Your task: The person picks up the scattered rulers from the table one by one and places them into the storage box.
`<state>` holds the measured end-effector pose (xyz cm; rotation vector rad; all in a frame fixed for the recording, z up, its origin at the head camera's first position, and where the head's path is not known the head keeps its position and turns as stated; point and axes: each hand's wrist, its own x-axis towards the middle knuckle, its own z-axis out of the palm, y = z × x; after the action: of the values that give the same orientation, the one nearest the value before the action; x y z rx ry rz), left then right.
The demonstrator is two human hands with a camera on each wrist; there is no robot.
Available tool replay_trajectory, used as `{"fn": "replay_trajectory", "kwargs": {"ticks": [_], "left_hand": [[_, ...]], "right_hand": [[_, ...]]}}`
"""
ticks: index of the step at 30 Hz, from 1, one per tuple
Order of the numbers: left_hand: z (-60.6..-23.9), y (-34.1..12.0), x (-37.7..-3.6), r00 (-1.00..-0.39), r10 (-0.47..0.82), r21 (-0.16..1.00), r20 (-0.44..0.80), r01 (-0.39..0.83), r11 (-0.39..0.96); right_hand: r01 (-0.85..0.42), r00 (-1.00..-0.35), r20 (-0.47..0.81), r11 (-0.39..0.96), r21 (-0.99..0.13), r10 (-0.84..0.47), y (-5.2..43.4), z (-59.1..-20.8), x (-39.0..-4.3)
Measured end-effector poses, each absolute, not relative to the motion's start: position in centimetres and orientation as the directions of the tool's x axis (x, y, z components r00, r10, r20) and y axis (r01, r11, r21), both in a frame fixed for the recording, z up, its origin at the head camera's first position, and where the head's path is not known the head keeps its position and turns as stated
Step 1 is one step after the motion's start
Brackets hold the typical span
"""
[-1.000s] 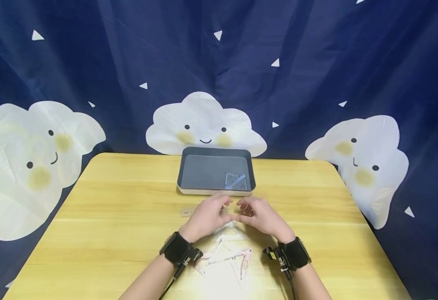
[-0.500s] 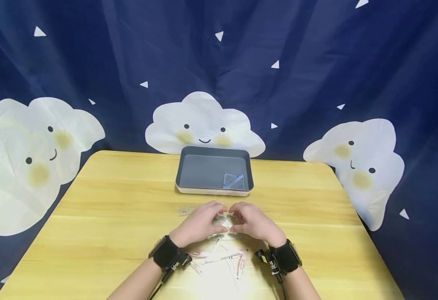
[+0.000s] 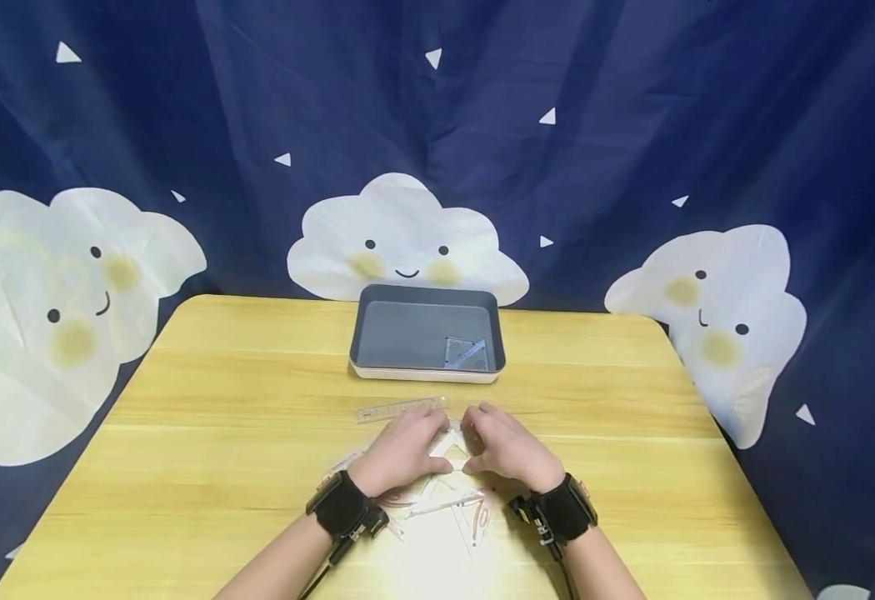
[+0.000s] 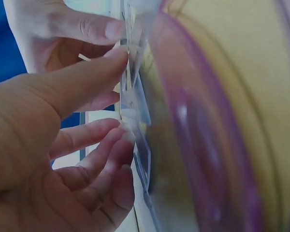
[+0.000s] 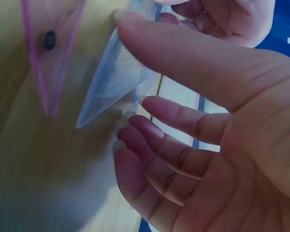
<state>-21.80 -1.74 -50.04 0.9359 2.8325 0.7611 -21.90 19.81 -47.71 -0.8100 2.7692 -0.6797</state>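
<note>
A clear plastic set square (image 3: 445,444) lies between my two hands at the middle of the table. My left hand (image 3: 402,450) holds its left side, with thumb near and fingers beyond; in the left wrist view the fingertips (image 4: 127,131) meet overlapping clear plastic edges. Opposite it, my right hand (image 3: 511,450) holds the right side. Seen from the right wrist, the thumb lies at the edge of the clear triangle (image 5: 118,72), and the other fingers curve around its far side. Glare hides how many clear pieces overlap there.
A clear ruler (image 3: 381,412) lies beyond my left hand. Pink-edged clear pieces (image 3: 482,523) lie scattered nearer me under bright glare. At the back stands a grey tray (image 3: 400,333) holding bluish set squares (image 3: 465,354). A dark blue curtain (image 3: 422,100) hangs behind the table.
Both hands have drawn slightly toward me from near the tray. The ruler shows more fully behind the left hand, and the clear set square is now more visible between the hands.
</note>
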Motion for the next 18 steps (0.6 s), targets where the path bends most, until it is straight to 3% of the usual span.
{"fn": "replay_trajectory", "kwargs": {"ticks": [12,18], "left_hand": [[-50.15,-1.47,-22.07,-0.835,0.547,0.588,0.067,0.476,0.654],[-50.08,-1.53,-22.15,-0.816,0.572,0.597,0.080,0.499,0.628]], "right_hand": [[-0.455,-0.840,-0.044,0.746,-0.486,-0.541,19.47,-47.79,-22.15],[-0.460,-0.801,-0.058,0.674,-0.578,-0.596,19.77,-47.86,-22.34]]}}
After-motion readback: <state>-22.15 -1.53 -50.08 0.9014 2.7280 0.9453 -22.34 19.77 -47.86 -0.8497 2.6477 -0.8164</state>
